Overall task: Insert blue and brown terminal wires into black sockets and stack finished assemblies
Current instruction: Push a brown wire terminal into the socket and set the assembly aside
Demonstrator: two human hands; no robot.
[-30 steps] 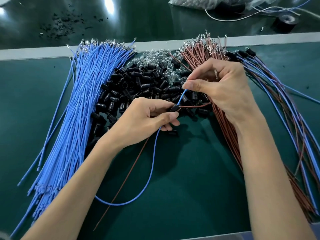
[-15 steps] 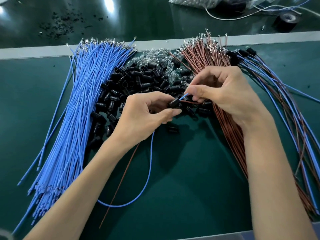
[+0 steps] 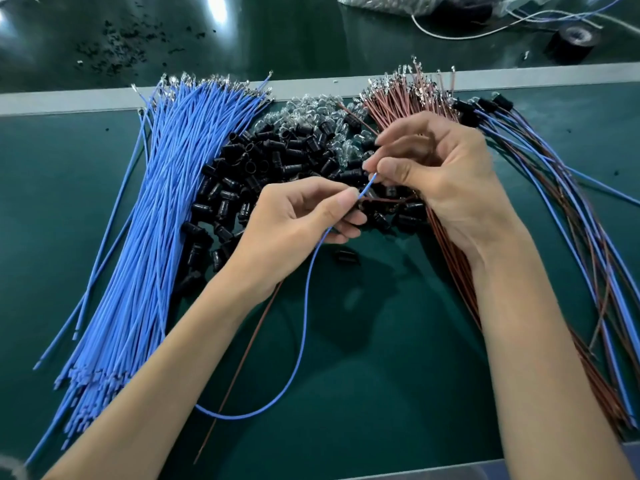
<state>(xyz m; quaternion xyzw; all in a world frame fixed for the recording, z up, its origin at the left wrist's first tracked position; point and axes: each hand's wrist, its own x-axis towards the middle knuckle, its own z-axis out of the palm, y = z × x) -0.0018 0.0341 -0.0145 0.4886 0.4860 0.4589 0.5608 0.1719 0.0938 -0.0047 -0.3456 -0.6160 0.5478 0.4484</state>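
On the green mat (image 3: 398,358), a bundle of blue wires (image 3: 156,220) lies left of the black socket pile (image 3: 263,168), with the brown wires (image 3: 450,258) to its right. Above the pile, the left hand (image 3: 298,223) and the right hand (image 3: 446,174) each pinch one blue wire (image 3: 304,323) (its slack loops toward the mat's near edge).

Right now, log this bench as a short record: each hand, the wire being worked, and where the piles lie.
Left hand: pinches the single blue wire between thumb and forefinger
Right hand: pinches that wire's upper end
Socket on wire: cannot tell
Blue wire bundle: far left
Black sockets: centre pile
Brown wire bundle: runs under right hand
Finished assemblies: far right
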